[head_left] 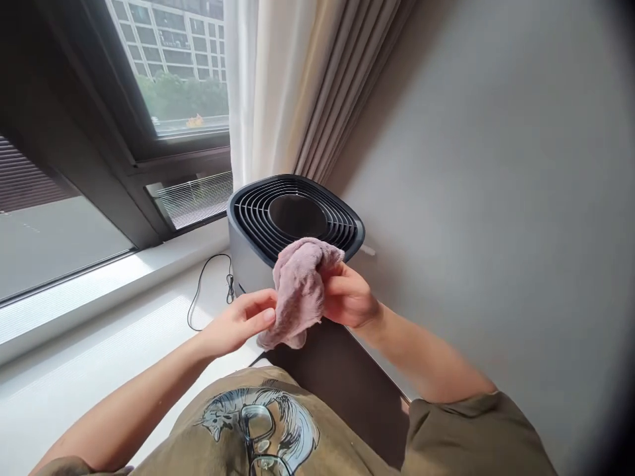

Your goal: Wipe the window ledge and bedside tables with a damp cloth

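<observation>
A crumpled pink cloth (pixel 300 284) hangs between my two hands, above the near edge of an air purifier (pixel 243 264). At the cloth's lower left edge, my left hand (pixel 243 322) grips it, the thumb in front and some fingertips hidden. My right hand (pixel 350 296) is closed on the opposite side, its fingertips partly behind the fabric. The purifier has a grey body and a black top grille (pixel 251 225) of curved slats around a round dark panel (pixel 297 216). The cloth covers part of the grille's near corner.
A black cord (pixel 198 291) lies looped on the white sill (pixel 124 357) left of the purifier. Dark window frames (pixel 94 132) stand at left. Curtains (pixel 278 86) hang behind the purifier, and a grey wall (pixel 486 185) rises at right. Glasses (pixel 258 423) hang on my shirt.
</observation>
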### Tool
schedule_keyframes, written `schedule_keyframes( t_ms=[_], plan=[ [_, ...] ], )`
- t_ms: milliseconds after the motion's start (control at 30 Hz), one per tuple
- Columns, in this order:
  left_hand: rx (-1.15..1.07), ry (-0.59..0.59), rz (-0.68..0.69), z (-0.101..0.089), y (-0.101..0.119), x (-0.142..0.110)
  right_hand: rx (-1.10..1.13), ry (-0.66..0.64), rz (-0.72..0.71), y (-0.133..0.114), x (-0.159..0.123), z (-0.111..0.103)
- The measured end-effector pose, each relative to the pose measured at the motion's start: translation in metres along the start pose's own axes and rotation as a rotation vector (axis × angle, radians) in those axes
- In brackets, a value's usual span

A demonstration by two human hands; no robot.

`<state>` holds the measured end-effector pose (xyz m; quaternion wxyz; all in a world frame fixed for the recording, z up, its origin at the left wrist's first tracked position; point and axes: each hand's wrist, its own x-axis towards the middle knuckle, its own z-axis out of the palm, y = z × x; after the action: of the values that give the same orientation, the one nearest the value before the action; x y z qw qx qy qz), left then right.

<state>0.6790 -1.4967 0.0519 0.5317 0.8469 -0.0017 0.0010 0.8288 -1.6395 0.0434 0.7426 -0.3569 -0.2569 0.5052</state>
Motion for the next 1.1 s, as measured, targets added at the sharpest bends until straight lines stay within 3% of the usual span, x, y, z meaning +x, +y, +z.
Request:
schedule_keyframes(
  t_ms=[133,300,500,600,700,800,900,1000,1100],
  plan=[
    [-0.409,0.012,-0.256,-0.021,-0.004,-0.066,0.026,-0.111,0.022,0.018,0.004,0.046],
    [-0.634,0.207,-0.503,-0.059,-0.023,-0.164,-0.023,0.007,0.248,0.061,0.015,0.098],
    [-0.588,0.327,-0.741,-0.089,-0.075,-0.278,-0.032,0.072,0.529,0.177,0.034,0.137],
    [-0.483,0.378,-0.775,-0.087,-0.114,-0.321,-0.048,0.112,0.565,0.242,0.040,0.141],
    [-0.368,0.332,-0.870,-0.078,-0.154,-0.357,-0.154,0.133,0.551,0.304,0.040,0.136],
    [-0.239,0.280,-0.946,-0.076,-0.193,-0.389,-0.247,0.118,0.566,0.367,0.032,0.131],
    [-0.139,0.122,-1.059,-0.088,-0.236,-0.407,-0.163,0.123,0.657,0.432,0.016,0.129],
    [0.092,-0.037,-1.137,-0.105,-0.294,-0.403,-0.139,0.176,0.779,0.498,0.000,0.120],
    [0.408,0.005,-1.134,-0.102,-0.360,-0.380,-0.272,0.233,0.845,0.554,-0.010,0.096]
  ],
)
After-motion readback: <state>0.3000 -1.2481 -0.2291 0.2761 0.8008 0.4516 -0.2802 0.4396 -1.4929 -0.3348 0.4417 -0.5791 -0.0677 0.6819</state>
